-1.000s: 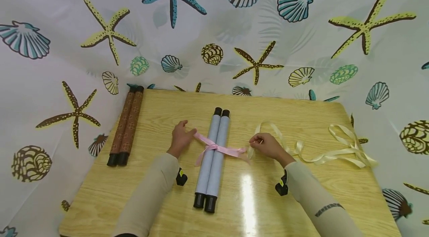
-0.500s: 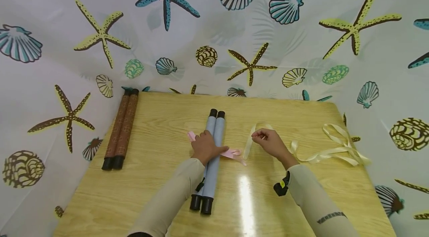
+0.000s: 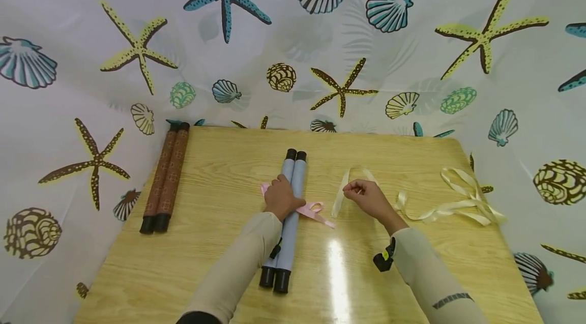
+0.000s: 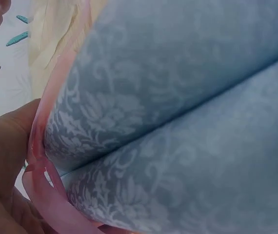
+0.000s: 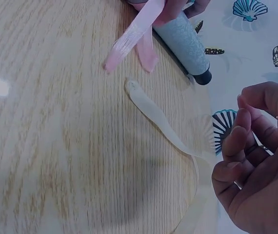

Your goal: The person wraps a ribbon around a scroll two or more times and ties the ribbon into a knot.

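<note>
Two light-blue scrolls (image 3: 287, 242) with black end caps lie side by side on the table, floral-patterned in the left wrist view. A pink ribbon (image 4: 51, 200) is tied round their middle; its loose tails (image 5: 135, 36) stick out to the right. My left hand (image 3: 281, 199) grips the pair over the ribbon, thumb across the right scroll, covering most of the knot. My right hand (image 3: 367, 198) hovers above a cream ribbon (image 3: 341, 197), with fingers loosely curled and nothing between them. The cream ribbon's near end (image 5: 134, 87) lies on the tabletop.
Two brown patterned scrolls (image 3: 171, 176) with black caps lie along the table's left edge. More cream ribbon (image 3: 458, 207) trails in loops to the right edge. A sheet printed with shells and starfish (image 3: 339, 24) hangs behind the wooden table (image 3: 220, 171).
My left hand has let go of the pink ribbon's left tail, moved right and taken hold of the blue scrolls. My right hand has stayed nearly in place.
</note>
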A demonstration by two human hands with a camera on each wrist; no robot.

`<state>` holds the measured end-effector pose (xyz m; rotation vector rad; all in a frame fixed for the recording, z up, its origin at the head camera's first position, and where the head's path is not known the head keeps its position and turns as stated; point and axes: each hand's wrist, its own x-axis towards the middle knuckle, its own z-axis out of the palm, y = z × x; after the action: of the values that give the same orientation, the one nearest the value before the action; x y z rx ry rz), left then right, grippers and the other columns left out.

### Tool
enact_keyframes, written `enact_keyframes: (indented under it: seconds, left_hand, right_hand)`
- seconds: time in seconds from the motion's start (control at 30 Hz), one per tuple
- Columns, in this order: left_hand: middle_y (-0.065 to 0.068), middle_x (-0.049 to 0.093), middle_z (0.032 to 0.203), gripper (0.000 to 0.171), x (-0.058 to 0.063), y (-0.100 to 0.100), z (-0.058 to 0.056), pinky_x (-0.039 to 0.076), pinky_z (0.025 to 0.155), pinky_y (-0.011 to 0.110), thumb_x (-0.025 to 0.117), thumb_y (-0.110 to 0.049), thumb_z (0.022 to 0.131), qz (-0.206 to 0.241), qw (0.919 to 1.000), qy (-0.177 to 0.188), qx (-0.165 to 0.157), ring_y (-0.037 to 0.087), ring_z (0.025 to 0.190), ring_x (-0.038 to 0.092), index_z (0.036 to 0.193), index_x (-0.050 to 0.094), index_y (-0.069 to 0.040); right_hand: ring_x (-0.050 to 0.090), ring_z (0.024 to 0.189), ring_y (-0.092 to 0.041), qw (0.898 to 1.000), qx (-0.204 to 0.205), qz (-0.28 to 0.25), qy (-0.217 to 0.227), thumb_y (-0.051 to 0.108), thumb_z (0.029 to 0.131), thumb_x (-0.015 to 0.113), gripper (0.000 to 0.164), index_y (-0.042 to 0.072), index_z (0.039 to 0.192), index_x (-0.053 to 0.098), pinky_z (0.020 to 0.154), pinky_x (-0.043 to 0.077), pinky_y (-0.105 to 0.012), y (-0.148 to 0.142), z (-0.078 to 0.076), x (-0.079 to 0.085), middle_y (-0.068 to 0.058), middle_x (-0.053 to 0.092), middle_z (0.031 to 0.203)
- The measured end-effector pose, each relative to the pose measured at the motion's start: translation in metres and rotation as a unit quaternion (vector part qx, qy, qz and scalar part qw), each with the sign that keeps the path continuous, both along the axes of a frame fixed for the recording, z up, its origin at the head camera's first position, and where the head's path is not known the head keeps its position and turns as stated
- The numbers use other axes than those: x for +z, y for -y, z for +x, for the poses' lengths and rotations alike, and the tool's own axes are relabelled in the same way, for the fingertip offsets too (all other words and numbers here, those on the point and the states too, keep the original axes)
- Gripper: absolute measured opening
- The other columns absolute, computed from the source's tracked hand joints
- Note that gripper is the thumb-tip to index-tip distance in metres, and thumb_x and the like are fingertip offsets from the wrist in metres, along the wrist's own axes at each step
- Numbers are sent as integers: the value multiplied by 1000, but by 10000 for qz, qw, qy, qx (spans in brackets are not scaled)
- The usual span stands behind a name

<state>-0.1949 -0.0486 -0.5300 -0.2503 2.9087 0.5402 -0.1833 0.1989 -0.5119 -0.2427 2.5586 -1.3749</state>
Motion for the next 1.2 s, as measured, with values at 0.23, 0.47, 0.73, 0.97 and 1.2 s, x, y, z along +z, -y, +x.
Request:
enact_keyframes:
  seconds: [0.23,0.47,0.73,0.97,1.2]
  left_hand:
    - [24,63,111,84,10,36,-14,56,83,49,86,-45,72,-1,9994,-292,190,40,98,67,129,48,4]
    - [31,62,118,91,25,97,-47,55,89,52,81,-44,78,-271,9987,-322,276,44,105,65,138,41,12]
    - [36,63,110,91,10,188,-63,58,80,52,78,-46,80,-960,9949,-145,263,44,94,68,130,43,21]
    - [37,61,111,91,4,228,-76,59,73,51,72,-46,83,-1007,9944,233,215,44,92,67,132,39,23]
    - [40,59,117,96,-12,248,-89,59,73,51,70,-48,83,-915,9942,444,337,46,97,67,137,33,23]
  right_hand:
    - [55,78,-18,10000,91,1,-3,18,100,61,24,-3,110,68,64,47,-27,5,-6,2,-15,67,100]
    - [54,77,-18,9999,49,-32,-116,18,100,61,23,-2,108,68,64,46,-27,5,-12,2,-17,67,99]
    - [50,73,-10,9999,68,11,102,19,99,62,23,-2,107,67,63,44,-25,4,2,-12,-12,67,96]
    - [51,71,-9,9996,-175,186,91,18,99,62,22,-2,106,68,61,44,-25,-9,13,-11,-12,68,96]
    - [53,73,-11,9996,-108,239,45,17,99,62,22,-3,106,68,63,46,-24,-15,10,-8,-14,69,96]
